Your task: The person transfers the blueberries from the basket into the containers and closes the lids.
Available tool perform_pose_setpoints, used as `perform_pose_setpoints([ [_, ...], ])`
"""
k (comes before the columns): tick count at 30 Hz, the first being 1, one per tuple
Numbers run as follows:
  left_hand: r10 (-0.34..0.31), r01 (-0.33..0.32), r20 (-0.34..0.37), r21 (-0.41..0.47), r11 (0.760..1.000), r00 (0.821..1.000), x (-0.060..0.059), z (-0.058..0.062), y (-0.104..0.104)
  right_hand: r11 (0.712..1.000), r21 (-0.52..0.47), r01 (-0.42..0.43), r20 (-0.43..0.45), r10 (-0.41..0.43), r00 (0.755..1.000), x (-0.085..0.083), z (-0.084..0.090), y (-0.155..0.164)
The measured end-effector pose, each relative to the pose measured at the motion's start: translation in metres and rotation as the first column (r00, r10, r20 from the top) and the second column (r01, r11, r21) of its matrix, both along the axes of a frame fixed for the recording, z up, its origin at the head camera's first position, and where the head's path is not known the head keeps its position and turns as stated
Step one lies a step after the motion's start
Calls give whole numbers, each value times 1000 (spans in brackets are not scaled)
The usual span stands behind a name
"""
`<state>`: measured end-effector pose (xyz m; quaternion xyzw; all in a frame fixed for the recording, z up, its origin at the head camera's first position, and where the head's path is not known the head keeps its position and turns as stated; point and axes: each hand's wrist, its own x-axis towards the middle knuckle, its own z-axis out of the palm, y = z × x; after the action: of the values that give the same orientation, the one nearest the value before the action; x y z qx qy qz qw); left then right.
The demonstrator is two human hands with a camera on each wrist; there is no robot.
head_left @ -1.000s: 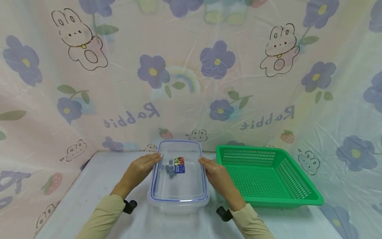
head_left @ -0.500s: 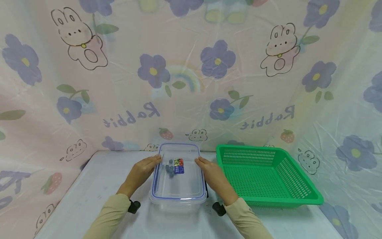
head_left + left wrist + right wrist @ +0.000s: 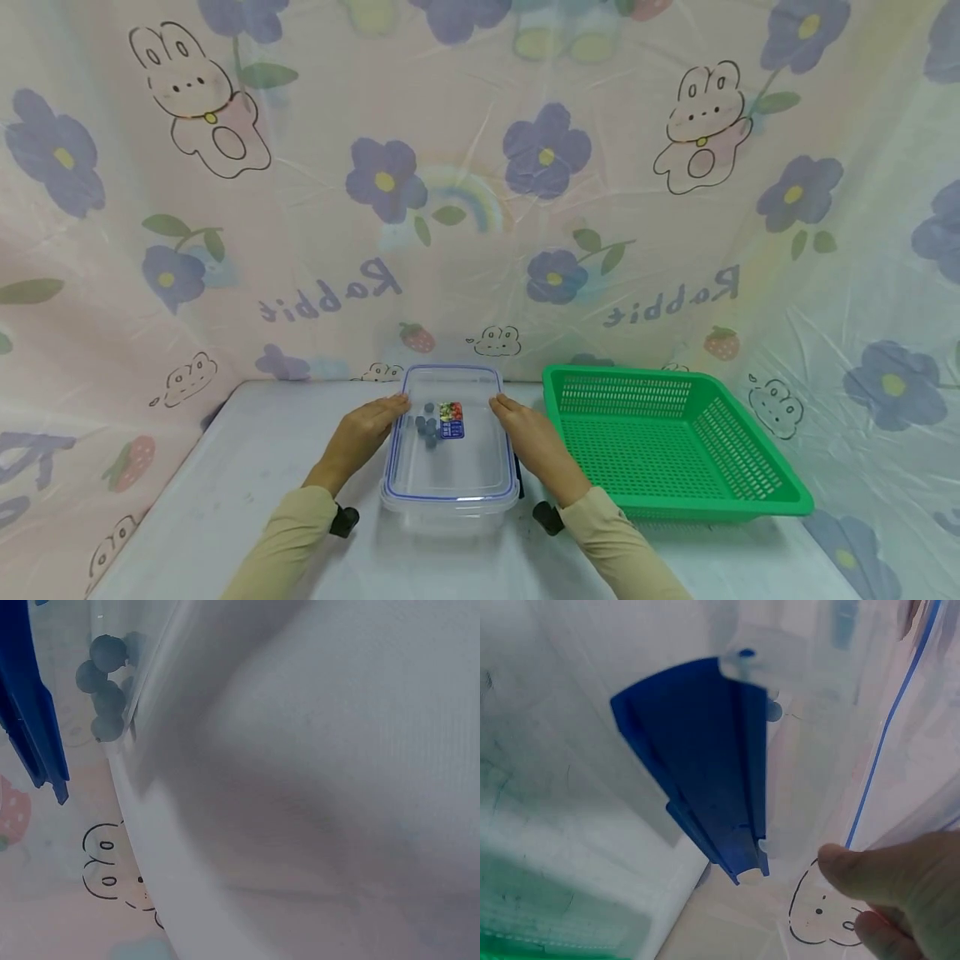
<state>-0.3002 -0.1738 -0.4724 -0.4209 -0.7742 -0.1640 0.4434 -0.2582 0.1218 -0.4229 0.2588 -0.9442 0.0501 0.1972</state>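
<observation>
Two hands flank a clear rectangular plastic storage box (image 3: 450, 454) with a blue-edged lid, which sits on the white table (image 3: 247, 467) directly in front of the person. The left hand (image 3: 365, 432) lies flat against the box's left long side, fingers straight and together, fingertips touching the lid rim near the far corner. The right hand (image 3: 528, 433) mirrors it on the box's right long side, fingers extended along the rim, not curled round anything. Inside the box, toward its far end, a small cluster of dark blue round berries (image 3: 426, 427) lies beside a colourful sticker label (image 3: 451, 418). From the right wrist view, a blue hinged latch flap (image 3: 709, 787) stands swung out from the box wall, unfastened, with a thumb (image 3: 855, 870) just below it. From the left wrist view, the berries (image 3: 105, 686) show through the clear wall next to another blue latch (image 3: 30, 712); that hand itself is out of view there. To the right of the box, near but apart, stands a green perforated plastic basket (image 3: 742, 492). Judging from this, the lid is best handled with even pressure from both sides, keeping the box level so the berries do not roll.
</observation>
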Motion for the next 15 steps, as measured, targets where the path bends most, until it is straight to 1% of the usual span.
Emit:
perform_pose_setpoints([
  [3, 10, -10, 4, -13, 1000, 1000, -2, -3, 1, 1000, 7, 9, 32, -9, 999, -3, -1, 0],
  [7, 32, -32, -1, -47, 998, 999, -3, -4, 2, 1000, 15, 8, 69, -9, 998, -6, -1, 1],
  [11, 35, -35, 2, -71, 997, 999, -4, -4, 3, 1000, 28, 6, 87, -8, 996, -9, 0, 1],
  [15, 37, -37, 1, -71, 997, 999, -7, -7, 4, 999, 33, 7, 88, -9, 996, -11, 0, 1],
])
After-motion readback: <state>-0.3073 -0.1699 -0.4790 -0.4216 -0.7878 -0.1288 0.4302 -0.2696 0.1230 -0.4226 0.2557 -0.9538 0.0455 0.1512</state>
